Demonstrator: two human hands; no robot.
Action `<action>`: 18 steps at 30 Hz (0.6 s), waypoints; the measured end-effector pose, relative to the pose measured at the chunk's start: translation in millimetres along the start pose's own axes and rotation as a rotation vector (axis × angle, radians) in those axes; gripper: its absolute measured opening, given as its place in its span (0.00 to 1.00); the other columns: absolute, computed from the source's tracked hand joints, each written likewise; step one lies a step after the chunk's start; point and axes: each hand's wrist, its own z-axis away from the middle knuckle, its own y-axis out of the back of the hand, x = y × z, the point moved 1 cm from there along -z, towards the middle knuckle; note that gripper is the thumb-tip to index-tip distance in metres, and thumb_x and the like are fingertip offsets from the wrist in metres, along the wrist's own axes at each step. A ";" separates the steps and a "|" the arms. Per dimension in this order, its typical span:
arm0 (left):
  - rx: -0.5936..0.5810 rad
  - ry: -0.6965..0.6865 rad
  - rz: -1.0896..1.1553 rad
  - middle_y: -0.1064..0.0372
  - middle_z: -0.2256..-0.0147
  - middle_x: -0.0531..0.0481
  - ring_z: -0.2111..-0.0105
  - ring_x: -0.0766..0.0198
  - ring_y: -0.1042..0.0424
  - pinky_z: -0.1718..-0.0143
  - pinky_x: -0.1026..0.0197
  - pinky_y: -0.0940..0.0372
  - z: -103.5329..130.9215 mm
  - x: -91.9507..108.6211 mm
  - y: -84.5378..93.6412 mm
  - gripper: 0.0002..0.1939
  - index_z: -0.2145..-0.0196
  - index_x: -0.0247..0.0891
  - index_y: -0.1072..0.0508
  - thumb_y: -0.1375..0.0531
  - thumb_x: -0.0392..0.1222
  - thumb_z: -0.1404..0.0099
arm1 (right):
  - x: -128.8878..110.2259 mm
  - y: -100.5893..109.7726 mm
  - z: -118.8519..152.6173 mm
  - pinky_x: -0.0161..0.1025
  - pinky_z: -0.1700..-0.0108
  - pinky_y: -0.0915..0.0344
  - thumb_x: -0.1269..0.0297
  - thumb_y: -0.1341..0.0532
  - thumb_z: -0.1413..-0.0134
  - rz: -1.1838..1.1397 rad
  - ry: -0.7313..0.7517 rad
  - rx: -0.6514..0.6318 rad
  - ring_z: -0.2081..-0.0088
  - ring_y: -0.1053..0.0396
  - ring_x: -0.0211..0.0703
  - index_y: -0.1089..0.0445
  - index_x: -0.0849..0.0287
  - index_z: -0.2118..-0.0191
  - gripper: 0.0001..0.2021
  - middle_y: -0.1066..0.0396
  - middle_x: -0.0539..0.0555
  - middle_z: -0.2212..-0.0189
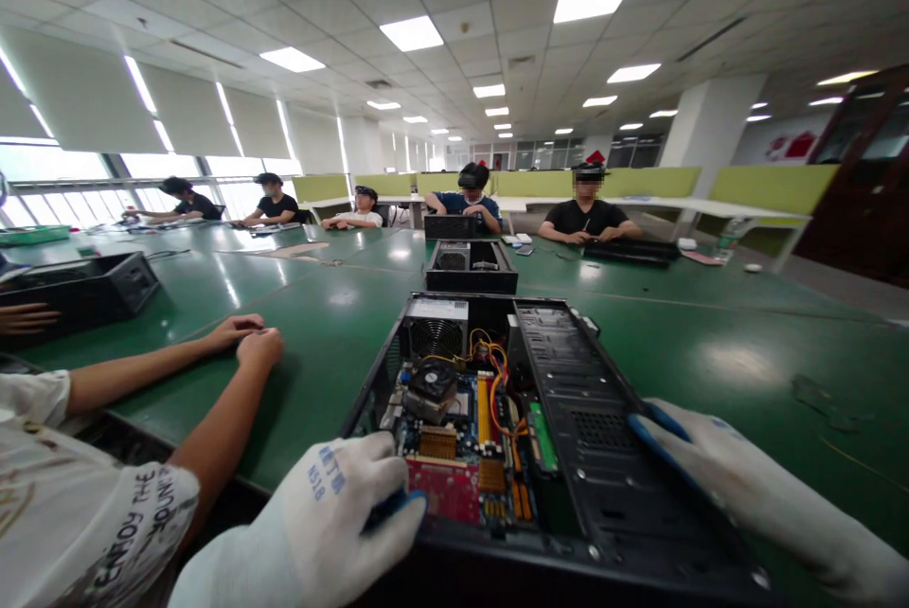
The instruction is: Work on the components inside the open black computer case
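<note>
An open black computer case [611,485] lies before me, its inside facing up. In it are a power supply [438,329], a processor fan [432,381], a red card [441,489], a green memory-like board [543,438] and yellow and orange cables. My left hand [341,504], in a white glove with a blue palm, is curled over the near left edge, beside the red card. Its fingertips are partly hidden. Along the right side, my right hand [700,452], gloved alike, grips the edge of the case; some of its fingers are out of sight.
Another open case [472,265] stands just beyond mine on the green table [753,362]. Close on my left are a co-worker's bare hands [250,339], and a further case [85,291]. Several people sit across the table. A thin wire [863,463] lies at right.
</note>
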 end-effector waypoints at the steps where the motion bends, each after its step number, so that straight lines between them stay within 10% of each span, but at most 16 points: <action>1: 0.022 0.016 -0.028 0.30 0.69 0.52 0.69 0.64 0.28 0.69 0.61 0.42 4.5 -11.5 -0.6 0.16 0.73 0.42 0.30 0.48 0.47 0.29 | -13.9 -4.0 -4.7 0.39 0.51 0.29 0.44 0.48 0.36 -0.028 0.005 -0.058 0.53 0.23 0.49 0.24 0.51 0.50 0.23 0.22 0.55 0.51; 11: 0.345 0.128 -0.339 0.31 0.73 0.52 0.74 0.63 0.27 0.72 0.60 0.41 46.7 -114.8 6.2 0.21 0.74 0.42 0.27 0.49 0.50 0.28 | -125.5 -50.4 -62.7 0.42 0.52 0.34 0.47 0.54 0.33 -0.098 0.082 -0.202 0.55 0.26 0.51 0.27 0.59 0.54 0.25 0.23 0.61 0.57; 18: 0.527 0.299 -0.339 0.26 0.63 0.51 0.67 0.60 0.22 0.68 0.62 0.34 57.7 -126.4 -11.9 0.17 0.51 0.46 0.25 0.44 0.56 0.31 | -191.8 -97.1 -103.1 0.43 0.53 0.36 0.50 0.55 0.31 -0.045 0.142 -0.203 0.54 0.27 0.53 0.29 0.64 0.55 0.25 0.25 0.67 0.57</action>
